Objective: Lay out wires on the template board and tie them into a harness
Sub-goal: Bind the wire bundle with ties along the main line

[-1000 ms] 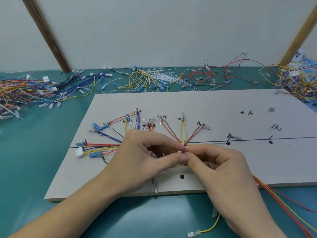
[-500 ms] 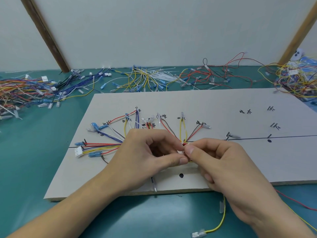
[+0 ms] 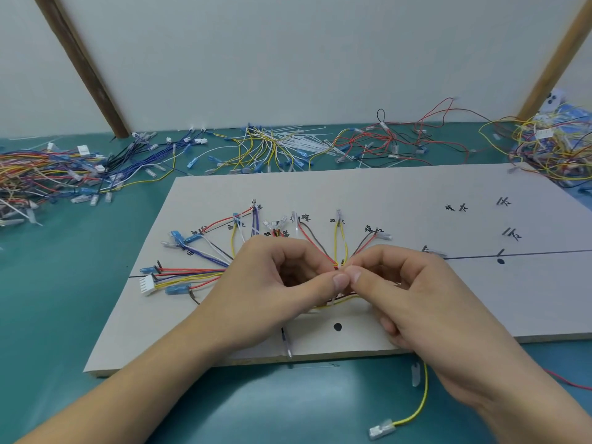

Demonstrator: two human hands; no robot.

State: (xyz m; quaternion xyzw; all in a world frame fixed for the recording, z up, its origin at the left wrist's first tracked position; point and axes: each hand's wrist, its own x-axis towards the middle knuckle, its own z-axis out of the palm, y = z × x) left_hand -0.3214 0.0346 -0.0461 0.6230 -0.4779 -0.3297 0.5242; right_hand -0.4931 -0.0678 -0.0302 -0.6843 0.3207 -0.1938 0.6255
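- wires (image 3: 205, 274) fan out over the left half of the template board (image 3: 384, 193), meeting at a junction between the two hands.
- left hand (image 3: 272, 293) pinches the wire bundle there, thumb against curled fingers.
- right hand (image 3: 413, 296) pinches the same spot, thumb tips touching.
- a yellow wire (image 3: 419, 402) with a clear terminal hangs off the board's near edge onto the green table (image 3: 48, 315).

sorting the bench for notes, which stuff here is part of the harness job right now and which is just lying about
In use:
- flat grey template board
- fanned coloured wire bundle
- left hand and right hand, pinching the bundle's junction

Lying about:
- white cable ties
- loose wire heaps
- stray yellow wire
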